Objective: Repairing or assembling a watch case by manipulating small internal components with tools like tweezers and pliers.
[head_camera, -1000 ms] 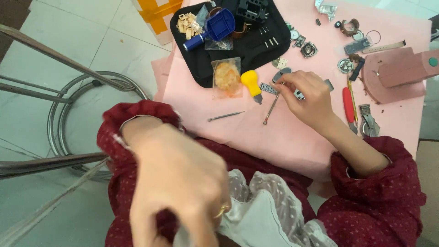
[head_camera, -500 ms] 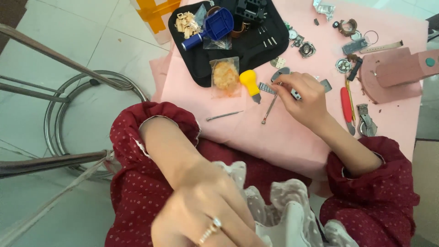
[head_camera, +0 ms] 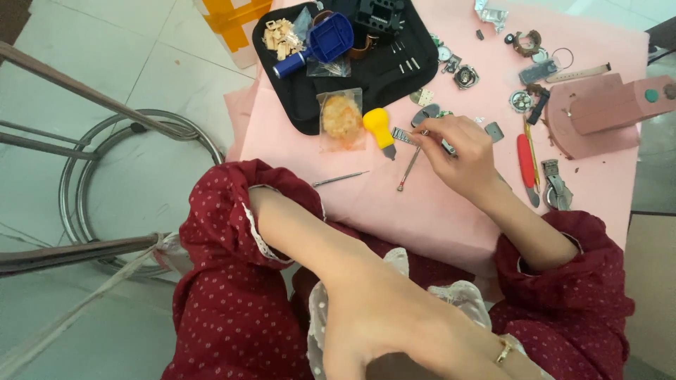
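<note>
Near the middle of the bench (head_camera: 451, 211), just right of the yellow-handled tool (head_camera: 380, 129), the right hand (head_camera: 461, 156) pinches a small metal watch part (head_camera: 424, 132) between fingertips, a thin metal pick (head_camera: 408, 160) hanging beside it. The part looks light, stiff and slippery, best held by its edges. The left hand (head_camera: 394, 331) hangs low over the lap, its grip hidden.

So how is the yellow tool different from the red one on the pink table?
The yellow-handled tool is short and chunky, with a bulb-shaped handle; the red-handled tool is long and slim. The yellow one lies beside the bag of orange bits, left of the right hand; the red one lies on that hand's other side, by the metal pliers. Both rest untouched on the pink cloth, tips pointing toward the person.
</note>
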